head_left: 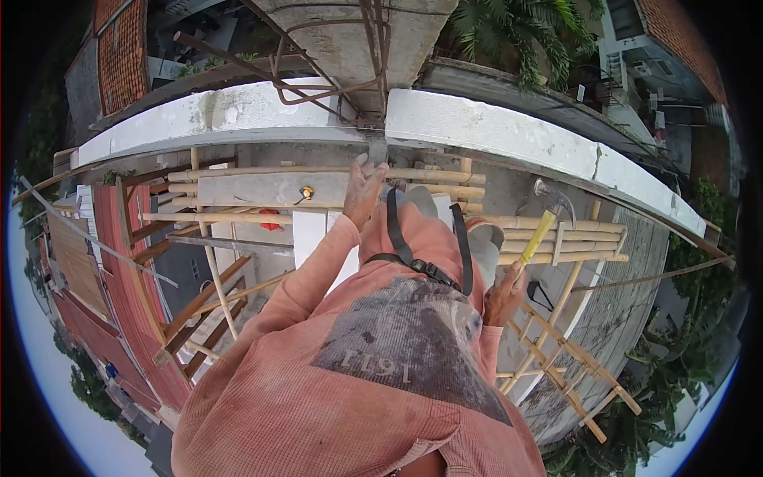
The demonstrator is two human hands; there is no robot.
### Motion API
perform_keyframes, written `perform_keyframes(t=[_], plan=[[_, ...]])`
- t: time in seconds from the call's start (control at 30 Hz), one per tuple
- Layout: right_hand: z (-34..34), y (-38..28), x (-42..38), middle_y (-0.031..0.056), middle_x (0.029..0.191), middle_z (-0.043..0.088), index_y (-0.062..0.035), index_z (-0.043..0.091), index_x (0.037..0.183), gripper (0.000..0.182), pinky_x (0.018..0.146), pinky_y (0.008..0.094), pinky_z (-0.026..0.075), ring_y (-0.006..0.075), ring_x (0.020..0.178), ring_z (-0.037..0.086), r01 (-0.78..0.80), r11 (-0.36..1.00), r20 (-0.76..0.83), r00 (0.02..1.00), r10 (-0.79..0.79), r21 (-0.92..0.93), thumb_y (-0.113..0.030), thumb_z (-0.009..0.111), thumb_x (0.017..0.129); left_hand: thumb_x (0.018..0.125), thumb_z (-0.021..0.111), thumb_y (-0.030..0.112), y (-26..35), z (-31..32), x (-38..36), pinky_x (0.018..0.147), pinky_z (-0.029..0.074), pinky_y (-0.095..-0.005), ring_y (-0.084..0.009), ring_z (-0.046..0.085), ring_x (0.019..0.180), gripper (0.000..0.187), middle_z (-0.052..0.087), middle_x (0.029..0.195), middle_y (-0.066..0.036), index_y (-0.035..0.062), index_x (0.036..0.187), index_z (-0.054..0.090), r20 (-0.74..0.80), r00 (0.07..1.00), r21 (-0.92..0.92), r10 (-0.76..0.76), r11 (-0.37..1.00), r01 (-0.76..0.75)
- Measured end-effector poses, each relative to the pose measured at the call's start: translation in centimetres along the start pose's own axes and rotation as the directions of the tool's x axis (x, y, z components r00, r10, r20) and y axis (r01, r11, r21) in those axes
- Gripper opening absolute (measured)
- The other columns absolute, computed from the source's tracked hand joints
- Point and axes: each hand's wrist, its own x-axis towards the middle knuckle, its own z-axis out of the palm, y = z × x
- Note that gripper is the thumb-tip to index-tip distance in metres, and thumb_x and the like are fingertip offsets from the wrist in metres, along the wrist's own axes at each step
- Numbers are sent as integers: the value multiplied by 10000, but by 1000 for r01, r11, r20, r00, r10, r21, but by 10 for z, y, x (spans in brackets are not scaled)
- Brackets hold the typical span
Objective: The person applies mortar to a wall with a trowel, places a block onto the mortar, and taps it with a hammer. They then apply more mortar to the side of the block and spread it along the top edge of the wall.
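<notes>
My right hand [504,294] is wrapped round the lower handle of a claw hammer [538,237], which has a yellow grip and a worn metal head pointing up and away from me. In front of my body, my left hand [366,189] reaches up to the gap between two white block courses. Its fingers are closed about a small grey piece [377,149] whose kind I cannot make out. The left white wall course [230,110] and the right white wall course [493,127] meet near a concrete column [405,40] with rusty rebar [330,94] beside it.
Bamboo scaffold poles [564,234] run below the wall on both sides. A plank [254,189] on the left carries a yellow-black tape measure [307,192], with a red item [271,219] near it. More bamboo framing [564,358] lies lower right. Rooftops and palms stand beyond.
</notes>
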Motion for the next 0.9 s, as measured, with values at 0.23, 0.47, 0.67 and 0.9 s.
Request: perform_keyframes(t=[0.23, 0.47, 0.67, 0.9], plan=[[-1, -70, 13, 79, 685, 540, 7, 566, 918, 342, 565, 329, 431, 171, 608, 519, 329, 926, 28, 944, -329, -185, -309, 552, 1046, 885, 641, 610, 1, 14, 51, 1179, 295, -431, -448, 355, 1414, 1045, 360, 1494, -349, -115, 1511, 225, 229, 926, 517, 300, 769, -376], [49, -89, 18, 91, 729, 642, -3, 631, 963, 254, 589, 326, 466, 197, 649, 618, 574, 796, 189, 818, -544, -194, -250, 612, 1018, 952, 589, 531, 18, 8, 51, 1141, 348, -389, -387, 474, 1359, 930, 393, 1497, -347, -110, 1523, 232, 328, 931, 239, 161, 939, -247], [84, -114, 27, 84, 638, 633, -10, 573, 976, 295, 590, 335, 470, 203, 555, 584, 559, 799, 339, 812, -474, -222, -296, 565, 1043, 1004, 545, 428, -4, -9, 58, 994, 480, -372, -380, 583, 1225, 678, 545, 1382, -313, -97, 1420, 442, 212, 924, 452, 319, 806, -382], [86, -105, 38, 123, 693, 562, -2, 578, 952, 438, 579, 352, 425, 192, 620, 509, 577, 728, 438, 800, -410, -371, -416, 491, 1064, 1011, 610, 311, 136, -67, -32, 909, 543, -362, -193, 672, 986, 390, 693, 1082, -126, -44, 1172, 617, -191, 874, 25, 447, 892, -451]])
